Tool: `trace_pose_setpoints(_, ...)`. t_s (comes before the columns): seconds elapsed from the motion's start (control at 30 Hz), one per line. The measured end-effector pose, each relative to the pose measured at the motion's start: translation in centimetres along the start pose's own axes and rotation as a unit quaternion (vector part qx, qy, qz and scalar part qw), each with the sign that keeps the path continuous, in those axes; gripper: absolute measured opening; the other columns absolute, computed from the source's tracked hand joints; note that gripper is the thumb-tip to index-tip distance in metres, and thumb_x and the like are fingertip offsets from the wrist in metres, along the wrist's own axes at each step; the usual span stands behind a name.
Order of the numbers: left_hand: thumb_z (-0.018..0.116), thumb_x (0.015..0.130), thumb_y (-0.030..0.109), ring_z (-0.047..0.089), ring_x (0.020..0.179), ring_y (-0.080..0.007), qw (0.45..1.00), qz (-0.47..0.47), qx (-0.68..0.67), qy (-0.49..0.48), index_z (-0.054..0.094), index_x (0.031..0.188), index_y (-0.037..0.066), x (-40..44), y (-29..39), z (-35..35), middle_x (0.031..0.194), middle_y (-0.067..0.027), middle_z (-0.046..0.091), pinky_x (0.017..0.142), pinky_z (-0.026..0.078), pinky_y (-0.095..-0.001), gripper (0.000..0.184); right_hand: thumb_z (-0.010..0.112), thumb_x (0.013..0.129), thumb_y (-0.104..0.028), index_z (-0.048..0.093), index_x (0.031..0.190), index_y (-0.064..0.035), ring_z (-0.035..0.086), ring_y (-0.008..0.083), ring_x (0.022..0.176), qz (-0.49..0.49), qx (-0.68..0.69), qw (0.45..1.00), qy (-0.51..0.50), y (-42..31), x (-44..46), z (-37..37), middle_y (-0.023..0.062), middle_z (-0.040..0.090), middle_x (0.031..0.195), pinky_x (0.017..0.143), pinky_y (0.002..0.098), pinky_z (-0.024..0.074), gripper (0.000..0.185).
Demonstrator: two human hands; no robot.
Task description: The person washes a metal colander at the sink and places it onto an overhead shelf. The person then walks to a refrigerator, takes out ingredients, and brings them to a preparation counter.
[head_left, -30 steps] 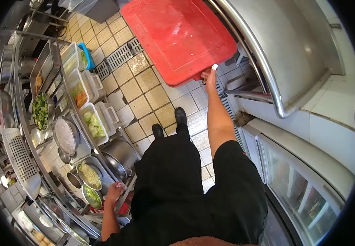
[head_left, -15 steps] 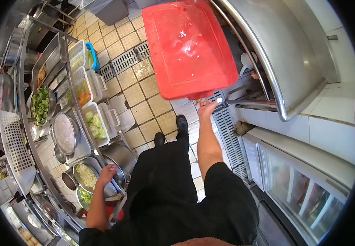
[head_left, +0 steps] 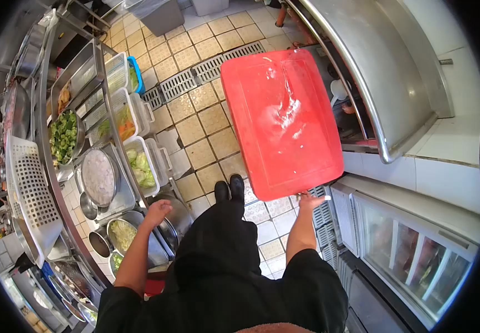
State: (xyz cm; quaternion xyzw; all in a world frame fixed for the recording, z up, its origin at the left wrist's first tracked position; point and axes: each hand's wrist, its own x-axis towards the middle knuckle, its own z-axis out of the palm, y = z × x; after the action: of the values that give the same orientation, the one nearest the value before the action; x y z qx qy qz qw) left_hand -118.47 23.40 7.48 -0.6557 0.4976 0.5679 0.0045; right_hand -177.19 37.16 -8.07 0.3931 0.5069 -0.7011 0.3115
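A large bin with a red lid (head_left: 284, 122) stands on the tiled floor in front of me, to the right of my feet. My right hand (head_left: 310, 200) is closed on the near end of the bin, at its rim, with a small white thing at the thumb. My left hand (head_left: 159, 212) hangs over the edge of the rack on the left, its fingers curled together; whether it holds anything is too small to tell. Beside it are a bowl of pale shredded food (head_left: 122, 235) and a clear container of cut lettuce (head_left: 139, 167).
The metal rack on the left holds a bowl of green vegetables (head_left: 63, 136) and a perforated white tray (head_left: 33, 188). A steel sink (head_left: 395, 72) is at the upper right, a glass-door fridge (head_left: 412, 244) below it. A grey bin (head_left: 161, 18) stands farther off.
The red-lidded bin has come nearer, pulled down and rightward in view with my right hand at its end. My left hand has moved up along the rack. My feet are now together.
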Motion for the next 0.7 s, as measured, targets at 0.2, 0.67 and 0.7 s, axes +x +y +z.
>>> trace_pose_setpoints(0.2, 0.064, 0.081, 0.019, 0.062, 0.089, -0.0173, 0.998, -0.021, 0.017, -0.062, 0.059, 0.109, -0.002, 1.5, 0.3, -0.4, 0.095, -0.0118, 0.066, 0.08, 0.048, -0.0285, 0.035, 0.041, 0.074, -0.077, -0.015, 0.143, -0.0143, 0.04, 0.0343, 0.122, -0.044, -0.026, 0.998, -0.038, -6.0, 0.4, -3.9, 0.0222, 0.032, 0.139, 0.105, 0.0437, 0.0293, 0.109)
trace_pose_setpoints(0.67, 0.066, 0.077, 0.017, 0.062, 0.071, -0.0178, 0.997, 0.038, 0.057, -0.019, 0.063, 0.102, -0.003, 16.3, 10.8, -13.4, 0.08, -0.0117, 0.066, 0.067, 0.05, -0.0304, 0.032, 0.052, 0.082, -0.014, 0.049, 0.105, 0.0013, 0.053, 0.0138, 0.069, -0.353, -0.204, 0.902, 0.14, -1.1, -6.6, 2.7, 0.0074, 0.054, 0.084, 0.058, 0.0275, 0.0427, 0.027)
trace_pose_setpoints(0.7, 0.066, 0.077, 0.017, 0.062, 0.068, -0.0169, 0.998, 0.029, 0.042, -0.024, 0.063, 0.101, -0.003, 17.7, 11.4, -14.8, 0.079, -0.011, 0.065, 0.065, 0.05, -0.0301, 0.031, 0.052, 0.084, -0.013, 0.05, 0.105, 0.0011, 0.053, 0.0135, 0.069, -0.356, -0.208, 0.902, 0.131, 0.1, -8.0, 4.6, 0.0069, 0.055, 0.083, 0.059, 0.0268, 0.0432, 0.026)
